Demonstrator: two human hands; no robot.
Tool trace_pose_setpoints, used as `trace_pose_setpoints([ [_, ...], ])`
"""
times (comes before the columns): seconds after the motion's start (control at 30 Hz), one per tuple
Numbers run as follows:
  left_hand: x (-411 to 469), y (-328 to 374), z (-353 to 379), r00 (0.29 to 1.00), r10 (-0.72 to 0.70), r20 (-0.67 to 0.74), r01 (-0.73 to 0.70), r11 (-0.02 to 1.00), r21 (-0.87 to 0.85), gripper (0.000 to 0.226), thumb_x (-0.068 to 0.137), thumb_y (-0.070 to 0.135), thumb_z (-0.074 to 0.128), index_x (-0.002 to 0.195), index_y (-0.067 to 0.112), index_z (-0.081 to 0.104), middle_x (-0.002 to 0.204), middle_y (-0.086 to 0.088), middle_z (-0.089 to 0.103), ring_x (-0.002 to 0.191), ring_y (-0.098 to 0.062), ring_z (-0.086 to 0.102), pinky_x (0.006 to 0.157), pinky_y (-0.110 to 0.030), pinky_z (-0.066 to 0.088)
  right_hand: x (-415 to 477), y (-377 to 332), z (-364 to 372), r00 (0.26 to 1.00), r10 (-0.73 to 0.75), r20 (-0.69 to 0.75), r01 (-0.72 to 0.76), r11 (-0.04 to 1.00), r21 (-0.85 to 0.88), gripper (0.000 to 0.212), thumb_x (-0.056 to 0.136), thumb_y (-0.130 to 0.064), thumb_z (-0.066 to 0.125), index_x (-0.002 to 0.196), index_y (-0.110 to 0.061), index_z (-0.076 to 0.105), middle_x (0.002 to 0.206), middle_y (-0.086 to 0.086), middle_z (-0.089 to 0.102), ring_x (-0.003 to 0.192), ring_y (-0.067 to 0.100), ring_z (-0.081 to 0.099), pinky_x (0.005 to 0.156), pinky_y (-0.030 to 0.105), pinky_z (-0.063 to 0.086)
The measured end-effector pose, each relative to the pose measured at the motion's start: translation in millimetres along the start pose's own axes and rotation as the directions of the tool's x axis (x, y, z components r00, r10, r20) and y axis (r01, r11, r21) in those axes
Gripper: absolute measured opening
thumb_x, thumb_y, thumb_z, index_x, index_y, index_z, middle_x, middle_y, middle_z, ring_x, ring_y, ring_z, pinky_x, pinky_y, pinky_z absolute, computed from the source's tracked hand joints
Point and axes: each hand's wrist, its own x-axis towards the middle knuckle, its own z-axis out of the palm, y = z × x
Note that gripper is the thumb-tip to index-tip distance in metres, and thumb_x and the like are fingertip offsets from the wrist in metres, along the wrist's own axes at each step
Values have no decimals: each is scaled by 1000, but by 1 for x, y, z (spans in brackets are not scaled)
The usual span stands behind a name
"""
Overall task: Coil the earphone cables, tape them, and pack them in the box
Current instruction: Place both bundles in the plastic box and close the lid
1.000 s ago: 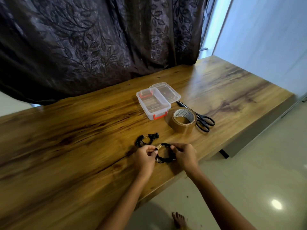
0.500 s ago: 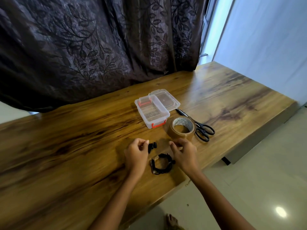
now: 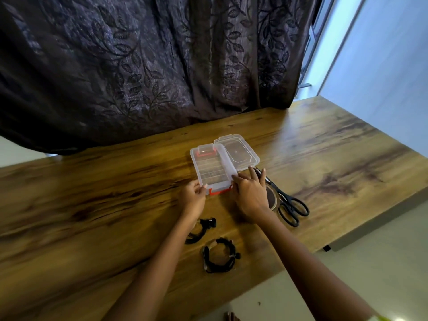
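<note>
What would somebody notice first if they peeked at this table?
The open clear box in the middle of the wooden table, with the left hand holding its near corner and the right hand resting on its right edge. Closer to the table's front edge lie two coiled black earphone cables, and black scissors sit right of the box.

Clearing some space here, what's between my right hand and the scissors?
The brown tape roll, partly hidden under the right hand, right beside the scissors; the head view shows it.
</note>
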Motion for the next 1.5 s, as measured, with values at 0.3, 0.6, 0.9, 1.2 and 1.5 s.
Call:
trace_pose_setpoints([
  [0.3, -17, -32, -38, 995, -28, -91, 24, 999, -46, 35, 89, 21, 59, 122, 10, 56, 120, -6, 63, 91, -10, 54, 75, -23, 43, -24, -23, 13, 987, -156, -22, 157, 987, 32, 39, 98, -28, 36, 132, -14, 49, 139, 7, 48, 142, 31, 16, 115, 45, -6],
  [0.6, -13, -45, -63, 996, -64, -58, 59, 994, -89, 12, 90, 28, 56, 83, 20, 61, 91, -4, 68, 86, -17, 65, 83, -35, 54, -57, -40, 28, 955, -22, -297, 117, 945, 305, 15, 88, -21, 58, 93, -7, 63, 92, 8, 64, 87, 22, 57, 64, 28, 43],
  [0.9, -6, -39, -66, 958, -271, 93, 286, 886, -365, 7, 87, 15, 61, 82, 12, 58, 94, -8, 65, 89, -19, 63, 68, -19, 50, -54, -56, 50, 995, -99, 8, 97, 985, 143, 21, 89, -27, 56, 98, -11, 68, 104, 4, 66, 96, 19, 60, 69, 25, 49],
  [1.2, -3, -36, -65, 941, -315, 122, 336, 832, -441, 12, 86, 9, 62, 77, 7, 56, 104, -16, 65, 98, -24, 63, 84, -28, 49, -42, -46, -5, 993, -116, -21, 114, 906, 409, 9, 85, -11, 63, 89, -11, 71, 85, -5, 66, 69, 0, 59, 67, 12, 51],
  [1.5, -3, -34, -63, 937, -336, 93, 341, 828, -444, 7, 86, 6, 60, 93, 2, 60, 109, -15, 64, 105, -26, 61, 84, -28, 49, 43, -60, -10, 985, -170, 35, 172, 981, -91, 19, 90, -26, 55, 96, -17, 71, 100, 4, 69, 112, 25, 47, 96, 41, 38],
])
